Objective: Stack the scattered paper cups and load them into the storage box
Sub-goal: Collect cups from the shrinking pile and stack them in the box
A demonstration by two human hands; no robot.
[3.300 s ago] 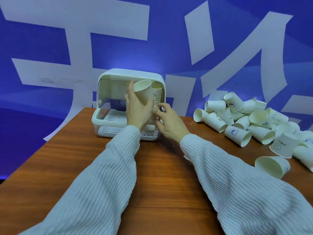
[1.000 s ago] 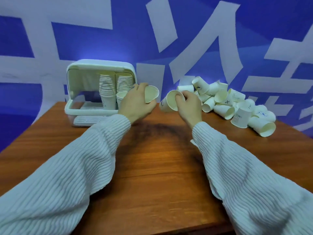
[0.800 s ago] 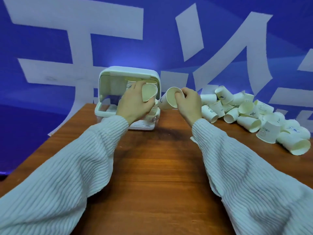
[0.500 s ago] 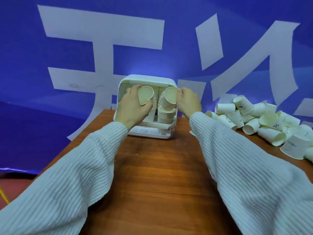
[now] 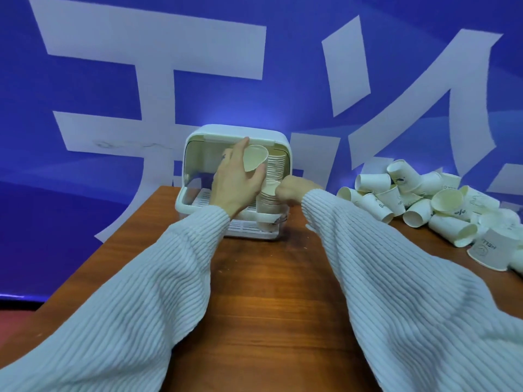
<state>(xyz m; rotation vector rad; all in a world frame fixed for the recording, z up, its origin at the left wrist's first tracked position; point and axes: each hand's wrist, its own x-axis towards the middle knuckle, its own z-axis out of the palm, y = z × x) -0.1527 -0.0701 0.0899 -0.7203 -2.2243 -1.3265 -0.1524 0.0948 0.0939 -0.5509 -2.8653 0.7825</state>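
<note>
Holding one cup [image 5: 254,157] up at the box [image 5: 195,154] mouth, your left hand [image 5: 236,179] is curling thumb and fingers round it. Your right hand [image 5: 291,189] is gripping the top cup of the front stack [image 5: 267,203] inside, where half a second ago it was carrying that cup above. A taller stack [image 5: 276,168] is standing behind. Too many to count, loose cups [image 5: 418,199] are lying piled on the table [image 5: 268,278] to the right.

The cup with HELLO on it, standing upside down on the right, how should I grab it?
Wrap your fingers round the side wall of the HELLO cup, coming down from above. It stands mouth-down with its narrow base up, so the rim is out of reach; its near side looks clear of the pile.
</note>
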